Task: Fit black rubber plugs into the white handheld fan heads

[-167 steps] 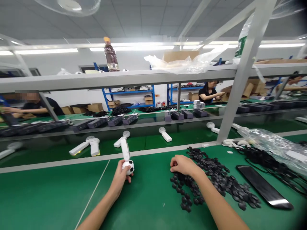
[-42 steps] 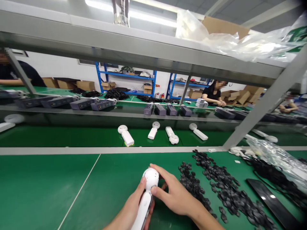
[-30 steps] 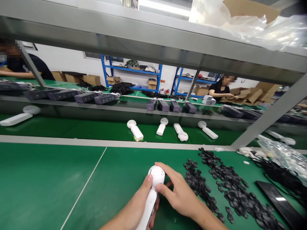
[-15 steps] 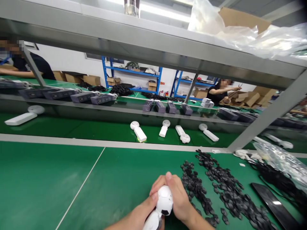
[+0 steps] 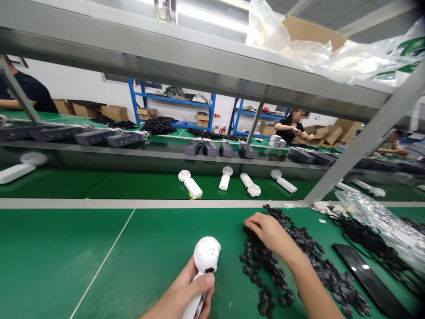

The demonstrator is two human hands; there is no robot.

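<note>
My left hand (image 5: 191,285) is wrapped around the handle of a white handheld fan (image 5: 207,254), its round head up and a black football-style patch near the neck. My right hand (image 5: 264,230) reaches over the far end of a pile of small black flat pieces (image 5: 265,261). Its thumb and fingers are drawn together at the tips, low over the pile's left edge. What they pinch, if anything, is hidden. A second strip of similar black pieces (image 5: 327,261) runs to the right, partly behind my right forearm.
Several white fans (image 5: 192,187) lie on the dark green belt (image 5: 116,184) beyond the pale table edge. Purple-grey boxes (image 5: 128,138) stand behind it. At right are a glossy black slab (image 5: 368,279), black cords (image 5: 368,241) and plastic bags. A metal post (image 5: 358,133) slants upward. People work further back.
My right hand has let go of the fan and moved up and right to the black pieces. My left hand keeps the fan, now slightly further left. The view has shifted a little.
</note>
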